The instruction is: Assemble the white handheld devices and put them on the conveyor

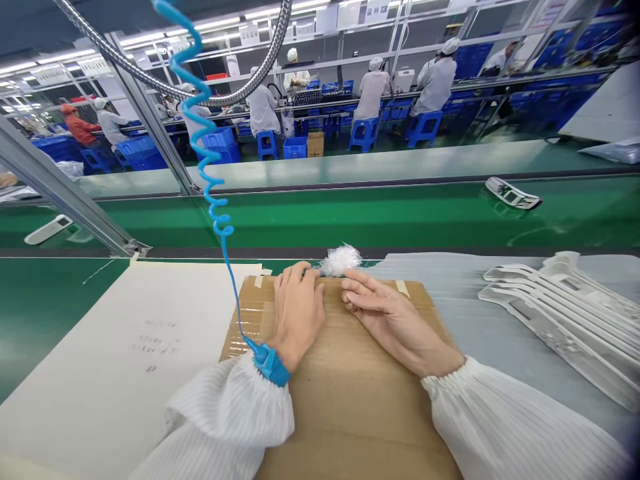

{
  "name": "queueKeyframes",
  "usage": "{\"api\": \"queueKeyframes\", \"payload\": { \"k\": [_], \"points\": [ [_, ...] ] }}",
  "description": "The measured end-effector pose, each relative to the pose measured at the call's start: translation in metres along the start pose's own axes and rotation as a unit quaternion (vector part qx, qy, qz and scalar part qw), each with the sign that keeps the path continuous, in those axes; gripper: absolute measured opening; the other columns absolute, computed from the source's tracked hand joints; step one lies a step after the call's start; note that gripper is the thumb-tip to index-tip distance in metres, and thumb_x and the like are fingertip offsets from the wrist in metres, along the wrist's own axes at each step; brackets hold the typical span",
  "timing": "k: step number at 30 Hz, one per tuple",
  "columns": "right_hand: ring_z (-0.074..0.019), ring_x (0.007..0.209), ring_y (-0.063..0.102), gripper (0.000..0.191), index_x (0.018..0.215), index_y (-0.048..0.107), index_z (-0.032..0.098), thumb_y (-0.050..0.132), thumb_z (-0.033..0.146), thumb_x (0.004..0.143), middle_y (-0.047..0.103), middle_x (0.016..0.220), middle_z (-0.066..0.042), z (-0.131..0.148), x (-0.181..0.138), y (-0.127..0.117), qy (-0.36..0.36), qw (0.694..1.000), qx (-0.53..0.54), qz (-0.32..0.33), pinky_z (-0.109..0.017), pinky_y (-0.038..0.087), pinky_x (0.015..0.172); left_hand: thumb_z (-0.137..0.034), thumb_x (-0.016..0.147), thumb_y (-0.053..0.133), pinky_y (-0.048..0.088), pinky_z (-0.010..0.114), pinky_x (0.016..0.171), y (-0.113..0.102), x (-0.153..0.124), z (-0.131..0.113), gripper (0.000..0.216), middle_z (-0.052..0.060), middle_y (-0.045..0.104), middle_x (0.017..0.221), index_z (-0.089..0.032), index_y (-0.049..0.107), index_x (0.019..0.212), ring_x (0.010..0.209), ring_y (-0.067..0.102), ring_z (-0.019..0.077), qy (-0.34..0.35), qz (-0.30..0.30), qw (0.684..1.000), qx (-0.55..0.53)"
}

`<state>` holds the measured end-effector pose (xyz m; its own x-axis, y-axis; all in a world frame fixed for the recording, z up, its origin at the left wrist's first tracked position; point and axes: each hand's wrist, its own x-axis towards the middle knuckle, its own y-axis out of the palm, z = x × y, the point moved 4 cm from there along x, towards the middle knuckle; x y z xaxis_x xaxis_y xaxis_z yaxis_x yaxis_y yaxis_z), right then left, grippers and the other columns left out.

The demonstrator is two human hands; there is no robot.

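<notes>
Green conveyor counter [320, 220], two white plastic pieces [513, 193] lying on belt. Far side, blue crates [295, 148], contents hidden. Near: paper sheet [100, 347], cardboard sheet [345, 407], plastic film [475, 313] under about five white plastic frames [560, 307]. Left hand [297, 313] on cardboard, right hand [395, 320] just above it, fingers together on both, pinching nothing. One white fluff tuft [340, 260] between hands, at cardboard's far edge. Blue coiled cord [220, 200] runs to wrist strap [267, 363] on left wrist.

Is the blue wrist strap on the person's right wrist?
No, the blue strap sits around the wrist of the left hand, while the right hand shows no strap.
</notes>
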<state>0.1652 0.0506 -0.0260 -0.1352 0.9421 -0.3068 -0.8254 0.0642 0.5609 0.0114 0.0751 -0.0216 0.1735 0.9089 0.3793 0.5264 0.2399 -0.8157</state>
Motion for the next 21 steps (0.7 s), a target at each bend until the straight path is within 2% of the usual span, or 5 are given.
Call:
{"api": "queueKeyframes", "payload": {
  "k": [5, 11, 21],
  "points": [
    [-0.0126, 0.082, 0.058, 0.037, 0.098, 0.077, 0.022, 0.088, 0.013, 0.064, 0.068, 0.093, 0.0, -0.002, 0.002, -0.001, 0.005, 1.0, -0.001, 0.007, -0.025, 0.048, 0.082, -0.014, 0.092, 0.061, 0.043, 0.049, 0.102, -0.004, 0.005, 0.01, 0.018, 0.012, 0.064, 0.126, -0.016, 0.066, 0.109, 0.12, 0.057, 0.0301, -0.06, -0.002, 0.998, -0.001],
    [-0.012, 0.08, 0.057, 0.037, 0.097, 0.076, 0.022, 0.088, 0.013, 0.063, 0.068, 0.089, 0.001, -0.003, 0.003, -0.002, -0.005, 1.0, 0.004, 0.024, -0.027, 0.045, 0.081, -0.014, 0.093, 0.058, 0.043, 0.051, 0.104, -0.002, 0.005, 0.01, 0.019, 0.014, 0.064, 0.128, -0.014, 0.067, 0.109, 0.123, 0.058, 0.0317, -0.048, 0.003, 0.999, -0.005],
    [-0.0123, 0.08, 0.056, 0.039, 0.099, 0.074, 0.02, 0.086, 0.011, 0.063, 0.067, 0.089, 0.001, -0.003, 0.004, -0.002, -0.015, 0.999, 0.01, 0.043, -0.028, 0.041, 0.08, -0.015, 0.091, 0.059, 0.046, 0.053, 0.102, -0.003, 0.006, 0.014, 0.017, 0.013, 0.065, 0.127, -0.016, 0.068, 0.106, 0.121, 0.06, 0.0333, -0.051, -0.04, 0.998, -0.02]
  ]
}}
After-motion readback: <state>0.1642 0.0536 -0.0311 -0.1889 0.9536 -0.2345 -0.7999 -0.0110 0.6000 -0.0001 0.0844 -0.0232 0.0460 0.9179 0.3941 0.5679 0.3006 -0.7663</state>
